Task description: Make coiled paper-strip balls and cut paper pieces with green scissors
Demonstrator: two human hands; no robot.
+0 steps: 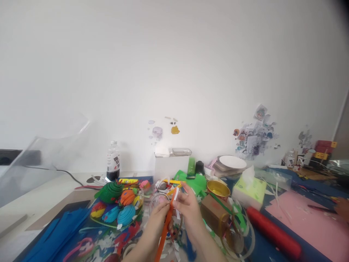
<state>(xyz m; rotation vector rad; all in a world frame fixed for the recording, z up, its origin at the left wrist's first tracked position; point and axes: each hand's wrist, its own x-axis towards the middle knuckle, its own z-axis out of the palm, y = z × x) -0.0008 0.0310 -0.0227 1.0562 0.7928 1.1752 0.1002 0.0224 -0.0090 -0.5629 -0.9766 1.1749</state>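
Observation:
My left hand (159,215) is closed, its thumb and fingers pinching a long orange strip (163,238), perhaps paper or felt. The strip runs from between my hands down past the bottom of the view. Facing it, my right hand (190,208) is closed with the fingertips on a narrow white strip (176,193) that lies against the orange strip's upper end. Whether the two strips are joined cannot be made out. Behind my left hand stands a clear round container (157,199). Colourful scraps (128,234) lie under and around both wrists.
At left, a plate of cord-wrapped shell-like shapes (110,193) sits near blue sheets (58,234) and a dark-filled bottle (113,162). To the right are a brown box (214,213), gold tin (218,189), tissue pack (250,189), red roll (274,233) and pink sheet (308,222). Another person's hand (342,209) shows far right.

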